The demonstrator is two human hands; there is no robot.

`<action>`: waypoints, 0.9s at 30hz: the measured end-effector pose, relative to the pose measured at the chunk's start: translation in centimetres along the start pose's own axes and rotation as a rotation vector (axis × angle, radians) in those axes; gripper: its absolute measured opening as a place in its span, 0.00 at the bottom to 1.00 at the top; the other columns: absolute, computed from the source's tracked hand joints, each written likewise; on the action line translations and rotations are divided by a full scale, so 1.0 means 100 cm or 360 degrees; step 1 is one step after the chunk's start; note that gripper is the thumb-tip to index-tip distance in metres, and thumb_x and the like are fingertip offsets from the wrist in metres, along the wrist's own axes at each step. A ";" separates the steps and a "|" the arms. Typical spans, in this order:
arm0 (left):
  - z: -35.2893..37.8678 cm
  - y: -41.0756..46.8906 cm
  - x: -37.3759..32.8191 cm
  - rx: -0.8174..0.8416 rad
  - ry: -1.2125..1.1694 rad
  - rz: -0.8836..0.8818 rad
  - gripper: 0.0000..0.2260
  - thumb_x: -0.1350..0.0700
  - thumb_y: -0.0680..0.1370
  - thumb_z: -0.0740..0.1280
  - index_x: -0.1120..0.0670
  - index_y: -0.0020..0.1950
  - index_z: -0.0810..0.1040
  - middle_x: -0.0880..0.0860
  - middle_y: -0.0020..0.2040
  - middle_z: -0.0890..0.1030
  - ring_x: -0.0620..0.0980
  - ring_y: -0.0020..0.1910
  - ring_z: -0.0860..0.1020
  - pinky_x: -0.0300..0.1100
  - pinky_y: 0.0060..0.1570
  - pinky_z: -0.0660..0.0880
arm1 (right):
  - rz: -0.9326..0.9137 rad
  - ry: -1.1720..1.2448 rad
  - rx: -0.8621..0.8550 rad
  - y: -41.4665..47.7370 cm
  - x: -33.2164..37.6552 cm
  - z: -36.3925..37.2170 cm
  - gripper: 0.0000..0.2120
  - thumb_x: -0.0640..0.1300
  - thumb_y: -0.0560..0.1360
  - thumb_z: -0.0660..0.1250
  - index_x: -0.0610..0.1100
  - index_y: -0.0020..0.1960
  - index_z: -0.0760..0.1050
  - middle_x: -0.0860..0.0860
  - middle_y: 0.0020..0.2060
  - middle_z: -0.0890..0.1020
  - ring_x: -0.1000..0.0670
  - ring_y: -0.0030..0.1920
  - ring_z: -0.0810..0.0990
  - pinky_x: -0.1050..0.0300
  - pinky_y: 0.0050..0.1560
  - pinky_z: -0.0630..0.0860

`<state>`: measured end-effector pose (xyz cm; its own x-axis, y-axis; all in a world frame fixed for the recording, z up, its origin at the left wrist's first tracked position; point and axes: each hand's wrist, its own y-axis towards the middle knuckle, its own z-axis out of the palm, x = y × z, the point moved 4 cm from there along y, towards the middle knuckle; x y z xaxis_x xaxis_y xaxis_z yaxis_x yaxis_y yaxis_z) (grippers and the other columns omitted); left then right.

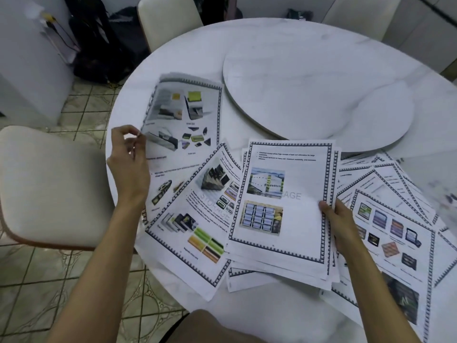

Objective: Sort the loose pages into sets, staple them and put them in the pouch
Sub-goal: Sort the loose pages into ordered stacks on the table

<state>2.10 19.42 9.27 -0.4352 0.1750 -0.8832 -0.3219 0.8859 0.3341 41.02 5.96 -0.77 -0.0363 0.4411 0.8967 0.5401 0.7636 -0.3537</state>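
Note:
Printed pages with black patterned borders and colour pictures lie spread over the near half of a round white table (pixel 284 55). My left hand (pixel 129 157) pinches the left edge of a page (pixel 185 115) and lifts it off the table, curling. My right hand (pixel 340 221) grips the right edge of a stack of pages (pixel 284 201) held in front of me, thumb on top. More loose pages (pixel 395 219) fan out to the right, and another page (pixel 197 231) lies at the lower left. No stapler or pouch is visible.
A round white turntable (pixel 321 95) sits raised in the table's middle. A cream chair (pixel 49 184) stands at the left, another chair (pixel 168 21) at the back. Dark bags (pixel 99 45) rest on the tiled floor behind.

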 end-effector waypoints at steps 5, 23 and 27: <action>-0.008 0.002 -0.028 -0.0116 -0.0211 0.0089 0.10 0.58 0.81 0.60 0.45 0.45 0.63 0.44 0.33 0.68 0.34 0.27 0.67 0.28 0.30 0.62 | -0.0047 -0.0106 -0.0001 -0.004 0.003 -0.005 0.14 0.41 0.80 0.59 0.40 0.64 0.71 0.47 0.52 0.77 0.47 0.50 0.75 0.60 0.46 0.71; -0.014 0.007 -0.009 -0.0522 -0.0785 -0.0318 0.04 0.58 0.80 0.60 0.51 0.52 0.65 0.53 0.49 0.75 0.41 0.44 0.75 0.40 0.55 0.73 | -0.0080 0.0063 -0.0092 -0.007 -0.003 -0.023 0.15 0.42 0.79 0.60 0.42 0.65 0.71 0.50 0.54 0.78 0.47 0.54 0.77 0.50 0.61 0.71; 0.006 -0.021 0.009 -0.0466 -0.0777 -0.0589 0.03 0.58 0.81 0.58 0.51 0.51 0.65 0.44 0.46 0.75 0.34 0.41 0.76 0.30 0.47 0.73 | -0.0040 0.0114 -0.0118 -0.006 -0.007 -0.027 0.15 0.42 0.79 0.60 0.43 0.65 0.71 0.49 0.56 0.78 0.45 0.58 0.76 0.46 0.64 0.71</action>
<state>2.89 17.96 7.52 0.1548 0.1175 -0.9809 -0.6211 0.7837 -0.0041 42.95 3.90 -0.50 0.0081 0.3853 0.9228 0.6006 0.7359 -0.3125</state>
